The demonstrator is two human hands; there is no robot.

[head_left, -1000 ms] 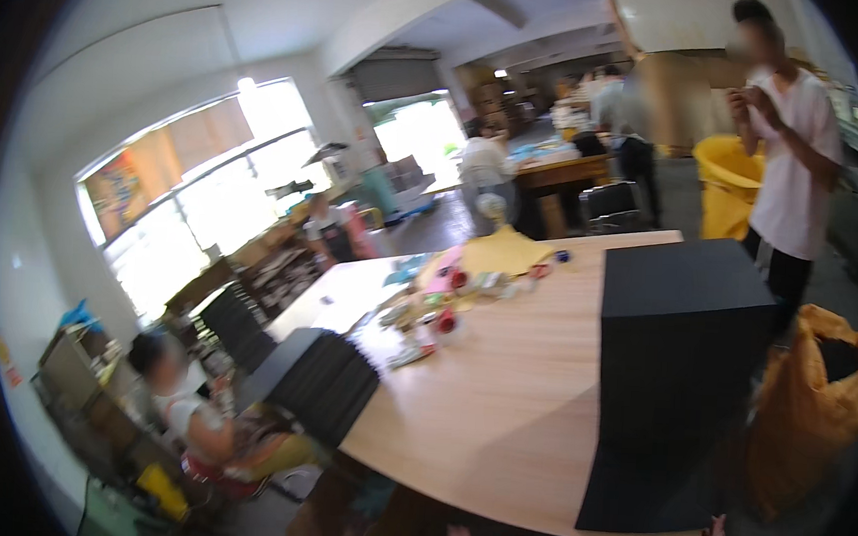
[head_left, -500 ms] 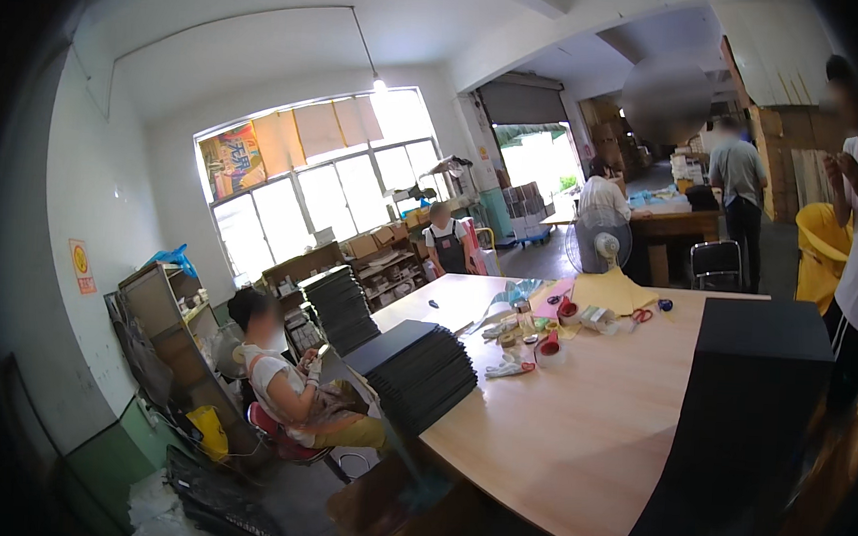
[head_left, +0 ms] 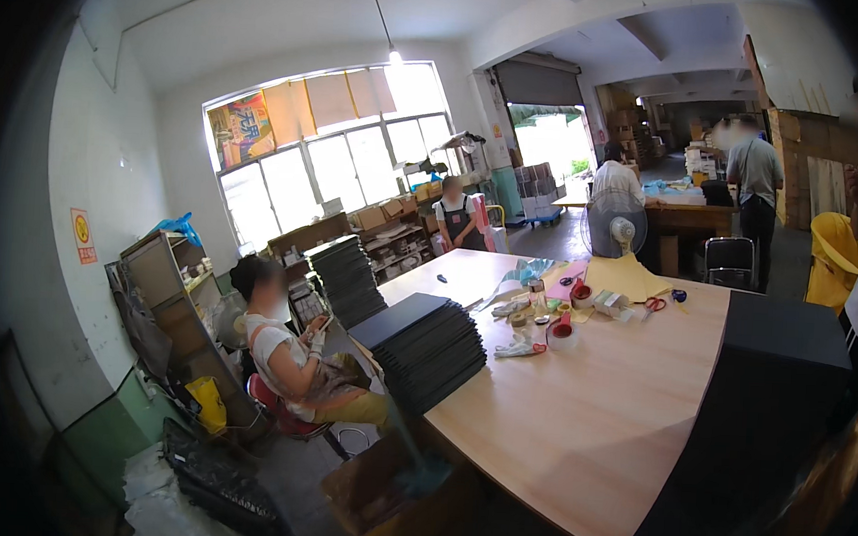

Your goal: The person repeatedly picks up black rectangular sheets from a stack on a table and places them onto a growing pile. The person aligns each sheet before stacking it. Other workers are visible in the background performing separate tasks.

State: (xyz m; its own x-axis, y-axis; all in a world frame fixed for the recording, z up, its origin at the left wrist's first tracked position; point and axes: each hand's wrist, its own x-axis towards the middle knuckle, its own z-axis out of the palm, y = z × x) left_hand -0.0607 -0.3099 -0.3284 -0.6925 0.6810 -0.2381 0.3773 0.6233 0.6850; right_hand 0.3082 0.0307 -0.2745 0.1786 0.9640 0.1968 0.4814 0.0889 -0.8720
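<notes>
The large black sheet stack (head_left: 761, 421) lies at your four o'clock on the wooden table (head_left: 596, 422), running out over its near edge; judge it stiff, flat board, heavy as a stack, so take one sheet by two opposite edges; neither of your hands is in view, so their fingers cannot be told; a smaller black stack (head_left: 425, 345) sits at ten o'clock, tape rolls (head_left: 562, 328) at twelve.

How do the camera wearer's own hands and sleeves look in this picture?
Neither hand nor any sleeve of the wearer shows in the head view, so nothing can be said of them. The lower edge shows only the wooden table, a large black sheet stack and a cardboard box.
</notes>
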